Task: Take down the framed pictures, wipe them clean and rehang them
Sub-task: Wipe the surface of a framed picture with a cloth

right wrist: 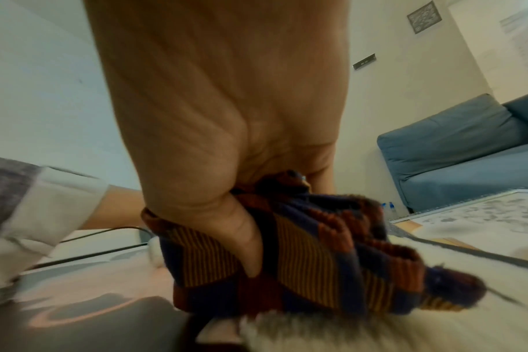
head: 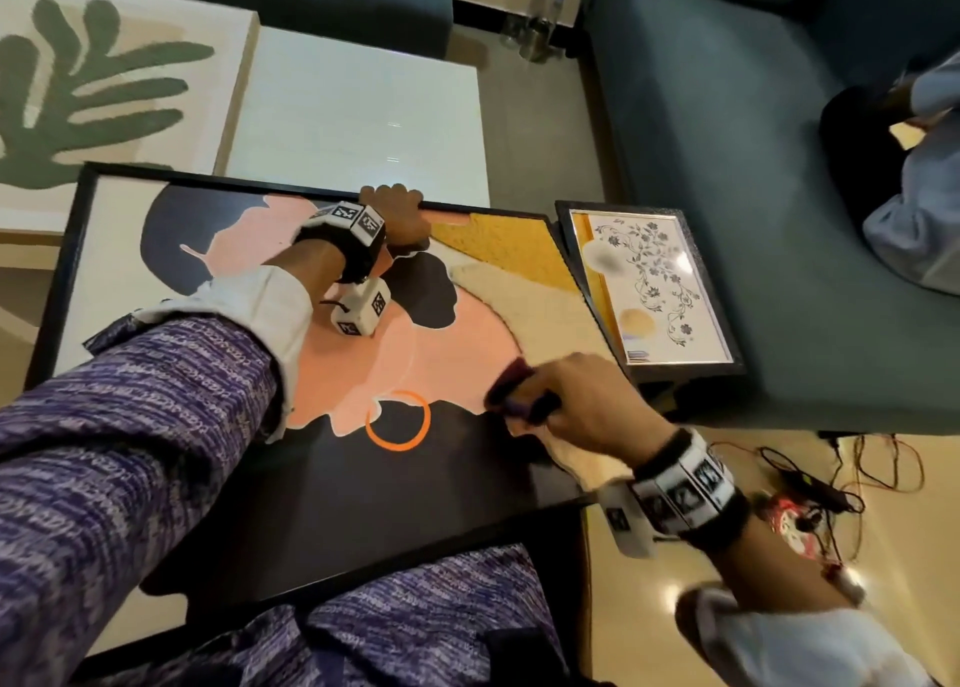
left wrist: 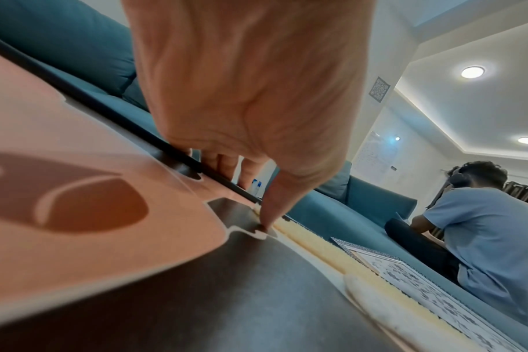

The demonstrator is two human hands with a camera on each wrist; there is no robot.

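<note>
A large black-framed abstract picture (head: pixel 363 354) in pink, dark and yellow lies flat across my lap. My left hand (head: pixel 400 213) grips its far frame edge, fingers curled over the rim (left wrist: pixel 226 166) and thumb tip on the glass. My right hand (head: pixel 561 406) holds a bunched striped cloth (right wrist: pixel 317 252) of blue, rust and orange against the picture's right part. A smaller black-framed floral picture (head: pixel 654 291) lies on the sofa edge just right of the big one.
A third picture with a green leaf shape (head: pixel 93 89) and a white table (head: pixel 363 115) lie beyond. A teal sofa (head: pixel 727 115) stands at right with a seated person (head: pixel 924 208). Spray bottles (head: pixel 545 16) stand on the floor. Cables (head: pixel 831 484) trail near my right wrist.
</note>
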